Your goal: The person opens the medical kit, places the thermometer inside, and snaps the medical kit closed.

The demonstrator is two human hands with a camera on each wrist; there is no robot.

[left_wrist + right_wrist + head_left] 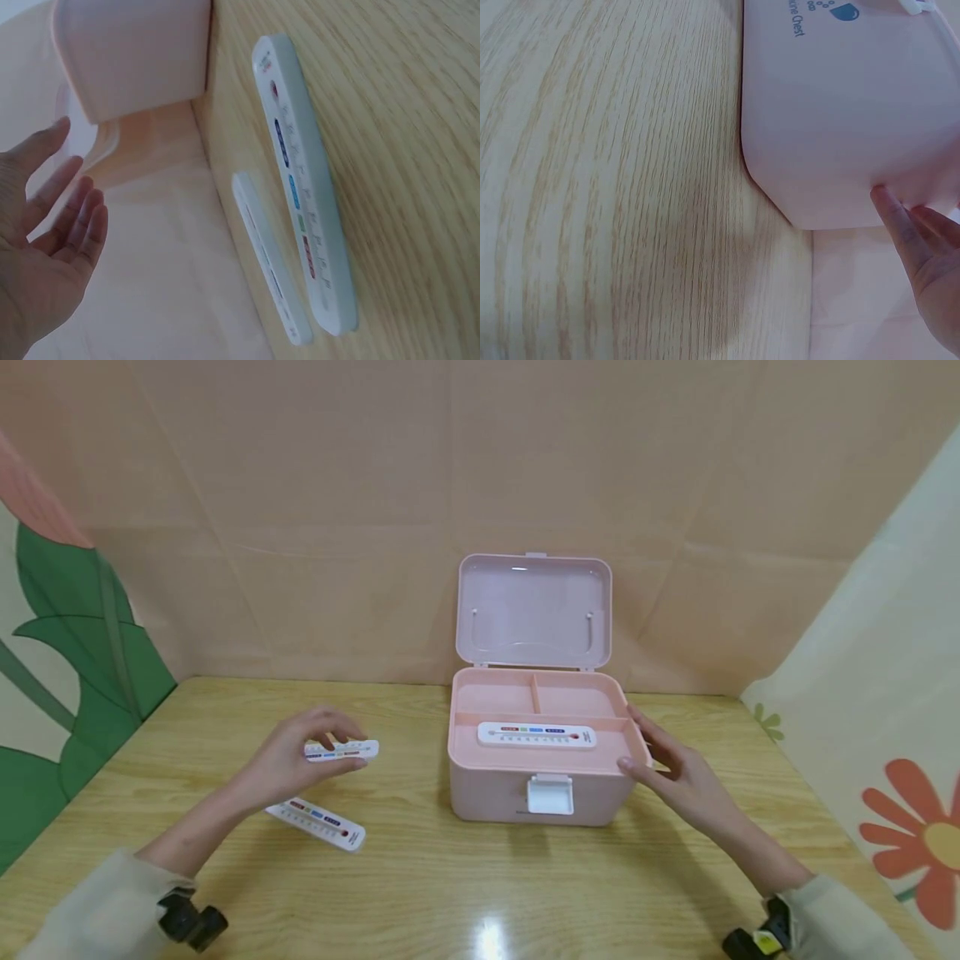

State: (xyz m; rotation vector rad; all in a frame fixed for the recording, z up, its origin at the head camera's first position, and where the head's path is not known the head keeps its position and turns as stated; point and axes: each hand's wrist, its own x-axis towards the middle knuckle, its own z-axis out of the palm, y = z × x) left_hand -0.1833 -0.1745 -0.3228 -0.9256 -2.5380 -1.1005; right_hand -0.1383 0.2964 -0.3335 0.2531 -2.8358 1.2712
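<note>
Two white strip thermometers with coloured labels lie on the wooden table: one farther back, the other nearer the front. My left hand hovers by the farther one, fingers loosely bent; in the left wrist view a gap separates it from both. A pink medicine chest stands with its lid raised. Across the front compartment of its tray lies a third thermometer. At the chest's right side my right hand rests its fingertips and thumb, partly out of frame in the right wrist view.
Two smaller compartments, parted by a divider, occupy the tray's rear. A white latch hangs on the chest's front. Behind the table rises a plain beige backdrop, with flower-printed cloth on the right.
</note>
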